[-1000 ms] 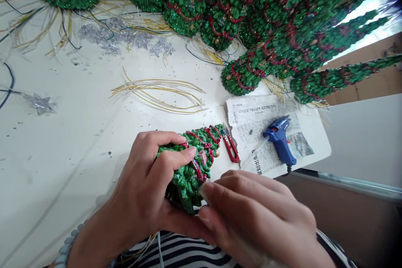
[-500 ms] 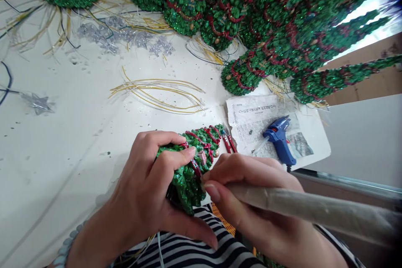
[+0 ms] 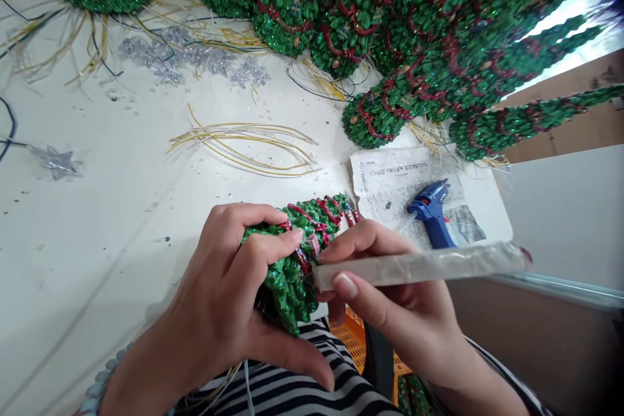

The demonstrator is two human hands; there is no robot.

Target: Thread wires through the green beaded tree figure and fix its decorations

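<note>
Stick's swung up level since the last shot. Right hand (image 3: 390,318) pinches a wrapped stick (image 3: 419,266) between fingers and thumb, tip right against the small glitter tree (image 3: 287,273), held low centre with left hand (image 3: 214,279) wrapped firmly round it. A slip could snag the red garland (image 3: 305,260) or knock the glue gun (image 3: 431,214) on the newspaper (image 3: 390,185).

The head-worn camera looks down on left hand (image 3: 214,279) and right hand (image 3: 390,331).
</note>
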